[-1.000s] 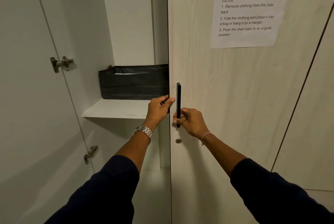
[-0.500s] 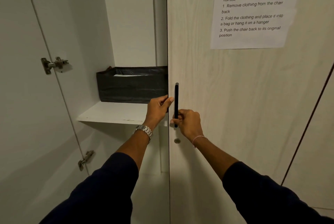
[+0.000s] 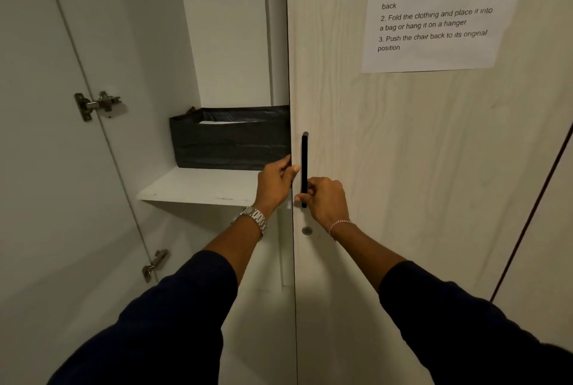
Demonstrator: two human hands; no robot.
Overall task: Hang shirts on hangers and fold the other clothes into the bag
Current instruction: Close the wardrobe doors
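Little has changed over the last second: our view has dropped slightly and moved closer, so the sheet of paper (image 3: 434,9) taped to the door (image 3: 418,183) is now cut off at the top, and both hands stay where they were. Right hand (image 3: 325,198) still curls its fingers (image 3: 305,195) round the lower part of the black handle (image 3: 304,161). Left hand (image 3: 277,181) still grips the door's free edge, thumb on the front face, other fingers hidden behind the edge. The door itself has barely swung. We read this as opening the right door to get at the wardrobe, so no hanging or folding done yet here.

The black bag (image 3: 229,139) sits on the white shelf (image 3: 198,187) inside, against the back wall, partly hidden by the door; something pale shows inside it, we can't tell what.

Counts: one bag, one shelf, one handle, one sheet of paper, one small round lock (image 3: 306,231) below the handle, two metal hinges (image 3: 97,105) on the open left door (image 3: 46,198), one watch (image 3: 255,218) on the left wrist, one thin bracelet (image 3: 341,224) on the right. Shirts in view: zero. Hangers: zero
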